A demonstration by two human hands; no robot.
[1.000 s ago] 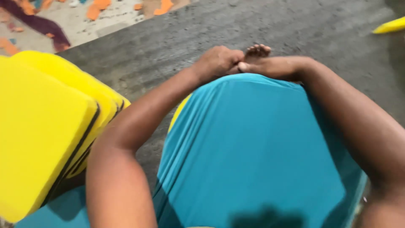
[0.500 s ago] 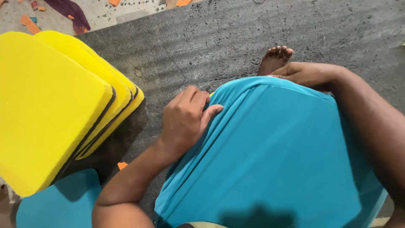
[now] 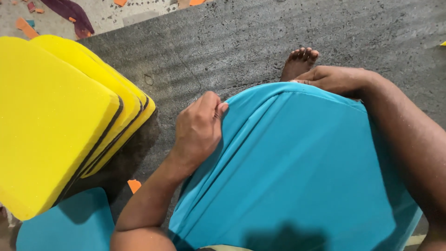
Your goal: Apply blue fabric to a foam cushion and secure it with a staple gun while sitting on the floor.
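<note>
- Head view: teal cover (image 3: 306,172) fills the lower middle and right of frame, stretched over a rounded pad-shaped form, lying above the dark grey floor (image 3: 223,51).
- Folds run diagonally along the cover's left side, from its top edge down toward bottom left.
- Left hand (image 3: 197,130) sits on the cover's upper left edge, fingers curled and pressed together, thumb against forefinger, pinching the fabric.
- Right hand (image 3: 334,78) is at the cover's top right corner, fingers closed over the edge, gripping it.
- Bare foot (image 3: 298,62) on the floor just beyond the top edge, touching or nearly touching the right hand.
- Stack of yellow foam pads (image 3: 60,121) with dark seams stands left, apart from the cover.
- Teal piece (image 3: 69,223) lies at bottom left, under the stack's near corner.
- Small orange scrap (image 3: 134,185) on the floor between stack and left forearm.
- Scraps (image 3: 69,14) in orange and purple litter the pale floor at top left.
</note>
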